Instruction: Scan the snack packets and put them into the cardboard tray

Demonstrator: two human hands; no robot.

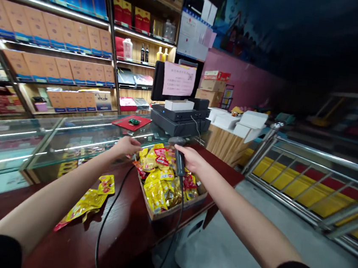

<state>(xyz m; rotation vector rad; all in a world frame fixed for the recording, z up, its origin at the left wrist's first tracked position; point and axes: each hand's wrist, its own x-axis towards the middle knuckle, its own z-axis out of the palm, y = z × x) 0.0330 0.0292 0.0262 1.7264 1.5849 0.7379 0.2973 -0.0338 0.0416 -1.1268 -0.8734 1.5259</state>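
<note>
Several tiers of wall shelving [112, 29], loaded with orange, blue and red boxes plus some bottles, fill the left background. Metal railing [262, 148] runs along the right, beyond the floor. Lit glass display case [77, 127] butts against the far left of the dark red surface [133, 231].

At the far end, stacked cartons [212, 85] stand behind white containers [227, 121]. Nearer: black screen [157, 80] with a pink printed sheet [178, 79] over it, above a black drawer unit [176, 125]; these close off the space just past the work.

Shallow cardboard tray [164, 213] sits near the right edge of the surface, heaped with yellow and red packets [157, 185]. A few loose packets [90, 201] lie left of it, partly hidden by the left forearm.

Right hand [191, 158]: grip wrapped round the handle of a dark handheld scanner [180, 164], above the tray, covering some packets. Left hand [128, 146]: grip bent, at the tray's far left corner; contact or hold, cannot tell.

Red mat [125, 120] on the glass. Black cable [182, 207] hangs from the scanner across the tray's front. Smallest: green object [134, 121] on the mat.
</note>
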